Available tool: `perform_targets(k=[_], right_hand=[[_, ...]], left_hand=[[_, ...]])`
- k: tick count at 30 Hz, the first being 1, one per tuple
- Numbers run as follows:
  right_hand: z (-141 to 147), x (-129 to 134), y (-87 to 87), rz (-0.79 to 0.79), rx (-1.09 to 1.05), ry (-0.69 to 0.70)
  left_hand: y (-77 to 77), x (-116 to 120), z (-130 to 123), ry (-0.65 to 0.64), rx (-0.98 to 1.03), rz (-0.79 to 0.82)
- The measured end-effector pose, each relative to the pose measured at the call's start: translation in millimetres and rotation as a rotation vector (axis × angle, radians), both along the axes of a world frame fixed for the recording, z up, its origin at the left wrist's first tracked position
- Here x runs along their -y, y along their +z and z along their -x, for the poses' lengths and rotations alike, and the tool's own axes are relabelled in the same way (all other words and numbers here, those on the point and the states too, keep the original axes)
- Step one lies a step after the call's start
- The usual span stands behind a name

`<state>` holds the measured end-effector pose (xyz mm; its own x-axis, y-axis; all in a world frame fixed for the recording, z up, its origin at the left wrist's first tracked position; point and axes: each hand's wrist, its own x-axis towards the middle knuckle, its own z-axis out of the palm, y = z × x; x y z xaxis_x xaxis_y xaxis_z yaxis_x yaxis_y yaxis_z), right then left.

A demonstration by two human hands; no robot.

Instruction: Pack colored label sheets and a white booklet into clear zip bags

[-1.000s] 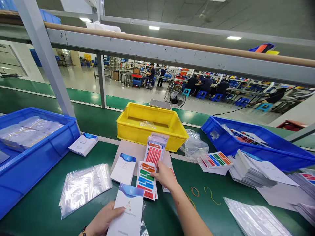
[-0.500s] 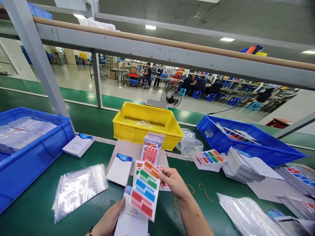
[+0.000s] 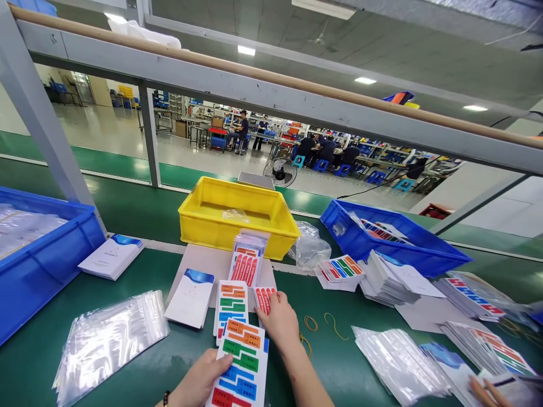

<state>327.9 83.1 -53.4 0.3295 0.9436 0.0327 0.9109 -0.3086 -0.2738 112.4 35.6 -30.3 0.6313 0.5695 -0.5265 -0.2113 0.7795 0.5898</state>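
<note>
Currently, the yellow bin (image 3: 220,232) holds clear plastic (image 3: 236,215); to its left a blue bin (image 3: 59,254) holds packets (image 3: 19,226), to its right a second blue bin (image 3: 432,257) printed sheets (image 3: 386,230). Before the yellow bin, the left hand (image 3: 203,376) pinches a multicoloured sheet (image 3: 242,364); the right hand (image 3: 280,323) touches red labels (image 3: 263,299), grip unclear.

Place: factory floor, I'd call it from my screen
Near side: I've got a green worktop (image 3: 322,373), a yellow plastic crate (image 3: 229,233), blue crates (image 3: 51,271)
Beyond: and there they are, dark-clad workers (image 3: 327,151) seated on plastic stools (image 3: 321,165)
Floor: caged fan (image 3: 280,173)
Overhead: metal rail (image 3: 220,79), ceiling lights (image 3: 246,50)
</note>
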Motion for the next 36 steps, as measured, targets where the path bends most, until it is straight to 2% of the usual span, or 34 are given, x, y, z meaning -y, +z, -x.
perform_targets(k=[5,11,18,27,32,34,36], right_hand=[[10.5,1.1,-4.1,0.102,0.071,-0.022],[-2.8,5.2,4.8,0.162,0.055,-0.025],[-11.8,8.4,6.9,0.177,0.057,-0.049],[-11.0,10.5,5.7,0.198,0.058,-0.060],[-23.8,11.1,6.0,0.171,0.072,-0.093],[-28.9,12.9,7.4,0.159,0.080,-0.074],[-31.2,16.3,8.0,0.148,0.080,0.019]], left_hand=[[-7.6,-4.6,0.4,0.018,-0.052,-0.080],[-10.0,-9.2,7.5,-0.001,-0.082,-0.087],[-13.6,-12.7,10.5,0.030,-0.050,-0.040],[-8.2,-13.9,11.3,0.036,-0.059,-0.027],[-10.1,-13.8,10.8,0.053,-0.053,-0.028],[-10.6,-13.5,11.0,0.065,-0.047,-0.025],[-11.2,-13.5,11.1,0.073,-0.041,-0.026]])
